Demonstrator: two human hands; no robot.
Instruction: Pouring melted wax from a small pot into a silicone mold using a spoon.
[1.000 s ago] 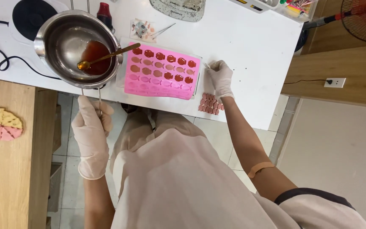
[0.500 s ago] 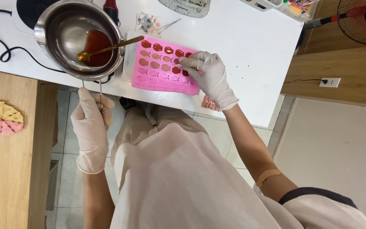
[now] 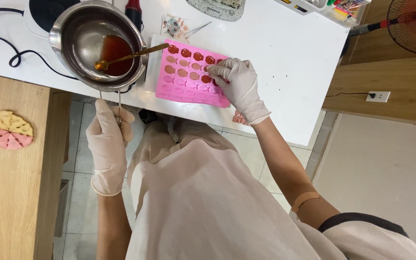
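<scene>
- Pink silicone mould [image 3: 188, 79] is lying on the white counter [image 3: 275, 53], its upper rows holding reddish syrup, lower fish cavities looking empty.
- Right hand [image 3: 234, 84] is resting on the mould, fingers curled together.
- Left hand [image 3: 108, 139] is gripping the steel pot's [image 3: 73, 38] wire handle; syrup and a gold spoon [image 3: 126, 57] are sitting inside.

1. Single view only: camera on the person's head, looking steeply down past their chest and lap.
2. Faces the white tabletop [image 3: 275, 58] edge; floor tiles visible below it.
3. Close range, both arms fully in frame.
4. No second view, so no overlap.
</scene>
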